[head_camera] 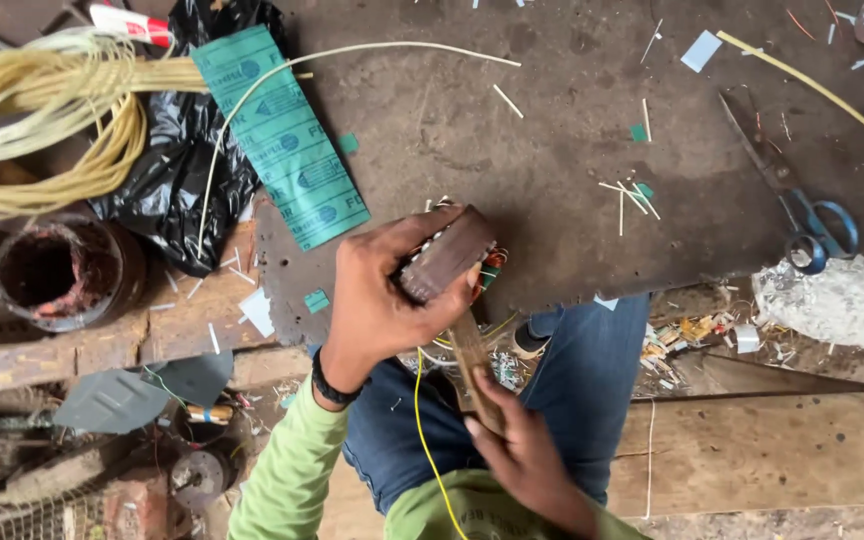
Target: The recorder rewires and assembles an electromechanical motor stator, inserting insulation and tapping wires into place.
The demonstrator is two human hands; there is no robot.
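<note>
Your left hand is clamped around a brown motor core at the edge of the dark workbench; your right hand grips a wooden stick under it. Keep the core steady and the stick straight. Copper windings show beside its rusty brown block.
</note>
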